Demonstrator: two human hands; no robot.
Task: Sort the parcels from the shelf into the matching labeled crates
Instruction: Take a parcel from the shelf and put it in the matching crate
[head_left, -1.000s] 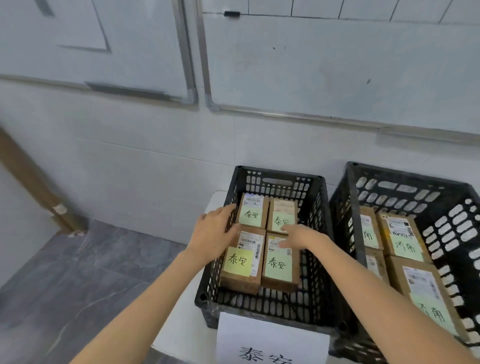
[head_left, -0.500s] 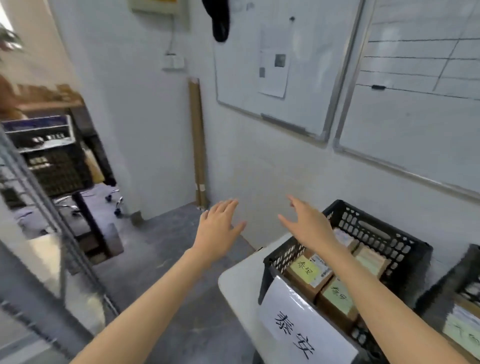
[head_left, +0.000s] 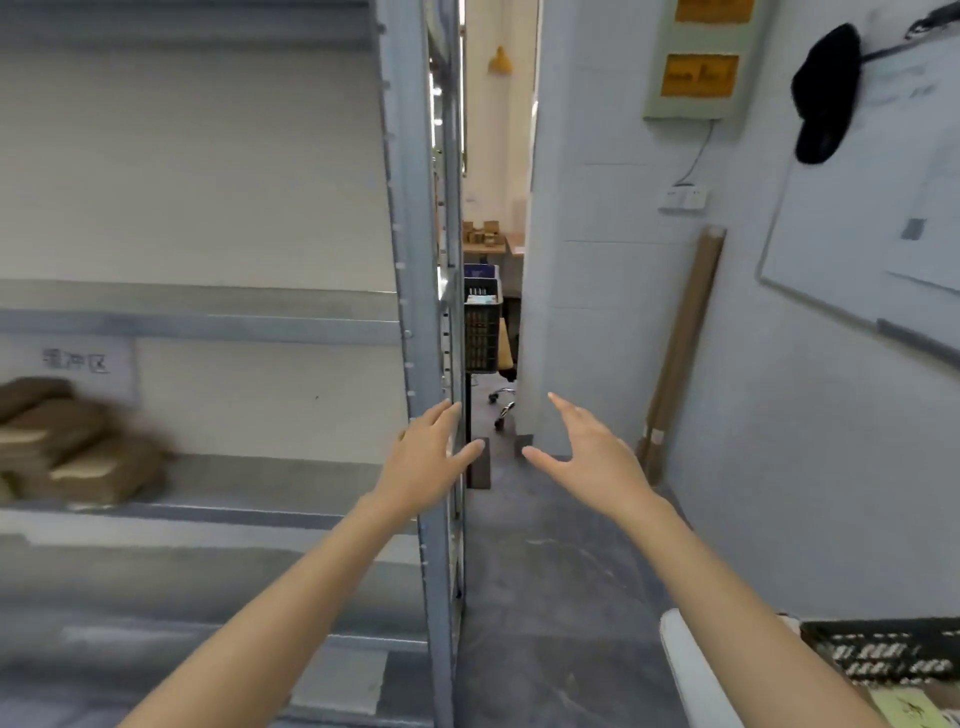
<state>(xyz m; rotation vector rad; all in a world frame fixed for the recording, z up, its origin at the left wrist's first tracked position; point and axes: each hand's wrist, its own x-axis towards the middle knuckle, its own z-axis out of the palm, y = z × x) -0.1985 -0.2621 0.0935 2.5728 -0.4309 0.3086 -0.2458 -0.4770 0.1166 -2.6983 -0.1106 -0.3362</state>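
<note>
Nearest, low and to the right of the shelf post (head_left: 415, 260), the rounded corner of a white table (head_left: 691, 670) carries a black lattice crate (head_left: 883, 649), only its rim in view. Grey, marbled floor (head_left: 545, 571) runs from there past the post's foot.

Both bare forearms reach forward. The left hand (head_left: 426, 457) hangs right in front of the post, palm down, fingers straight and a little spread, holding nothing. The right hand (head_left: 592, 457) is just right of the post, fingers extended and thumb out, also empty.

Left of the post, on a smooth grey metal shelf board, lies a heap of brown parcels (head_left: 78, 441), blurred, well apart from both hands. A white paper label (head_left: 78, 361) is on the wall above them.

Further right of the post, a long cardboard tube (head_left: 680, 353) leans on the white wall beside a whiteboard (head_left: 857, 234), with a black cap (head_left: 823, 93) hung above. Beyond the post, through a narrow gap, stands another dark crate (head_left: 480, 338).
</note>
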